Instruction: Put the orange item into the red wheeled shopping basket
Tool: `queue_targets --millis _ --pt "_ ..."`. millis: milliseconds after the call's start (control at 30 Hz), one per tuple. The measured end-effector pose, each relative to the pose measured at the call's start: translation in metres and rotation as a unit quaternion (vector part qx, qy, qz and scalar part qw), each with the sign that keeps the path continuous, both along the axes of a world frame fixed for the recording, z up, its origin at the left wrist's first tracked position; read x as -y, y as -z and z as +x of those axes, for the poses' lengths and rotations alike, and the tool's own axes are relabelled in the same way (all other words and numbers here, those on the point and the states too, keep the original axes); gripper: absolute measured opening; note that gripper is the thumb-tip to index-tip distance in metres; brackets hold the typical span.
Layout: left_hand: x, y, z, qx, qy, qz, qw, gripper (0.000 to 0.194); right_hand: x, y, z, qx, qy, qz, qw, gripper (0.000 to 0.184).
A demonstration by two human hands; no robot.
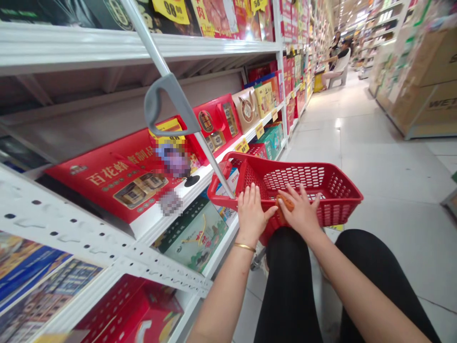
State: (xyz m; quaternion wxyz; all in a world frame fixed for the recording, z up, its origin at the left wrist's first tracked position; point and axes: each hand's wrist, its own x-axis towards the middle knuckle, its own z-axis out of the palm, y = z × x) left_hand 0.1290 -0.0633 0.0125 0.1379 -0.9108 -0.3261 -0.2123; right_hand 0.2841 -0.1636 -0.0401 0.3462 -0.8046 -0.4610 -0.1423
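A red plastic shopping basket (339,202) with perforated walls stands in front of my knees, a long metal pull handle with a grey grip (157,102) rising from its left end. My left hand (251,209) rests on the near rim, fingers stretched out and holding nothing; a gold bangle circles the wrist. Beside it, my right hand (302,209) presses a small orange-brown cloth (285,202) against the rim, under its thumb and palm, with the other fingers spread. Part of the cloth is hidden by that hand.
White metal shelves (228,45) with boxed goods, including a red gift box (107,162), run close along the left. Large cardboard cartons (424,81) stand across the tiled aisle (357,138). A seated person (339,66) is farther down it.
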Motion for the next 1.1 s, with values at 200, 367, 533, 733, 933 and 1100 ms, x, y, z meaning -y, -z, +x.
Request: queue_targets --millis 200,367,533,733,933,1100 --pt "0.001 -0.001 0.000 0.007 0.007 -0.007 1.000 0.094 0.028 0.016 0.034 -0.036 0.140 0.019 0.989 0.047" --pt "0.002 -0.002 0.000 -0.003 0.000 -0.004 1.000 0.086 -0.013 -0.001 -0.022 0.019 -0.014 0.017 1.000 0.047" --pt "0.001 -0.002 -0.001 -0.012 0.001 0.007 1.000 0.084 -0.019 -0.011 -0.028 0.024 -0.038 0.007 0.999 0.047" --pt "0.002 -0.002 0.000 0.003 0.008 -0.007 1.000 0.089 0.031 0.009 0.037 -0.042 0.138 -0.008 0.990 0.050" --pt "0.003 -0.004 0.000 0.009 0.001 -0.011 1.000 0.094 0.001 -0.004 -0.002 -0.014 0.065 -0.015 0.998 0.050" --pt "0.001 -0.003 0.000 0.000 0.005 -0.002 1.000 0.087 -0.023 -0.016 -0.037 0.018 -0.042 0.006 0.999 0.048"
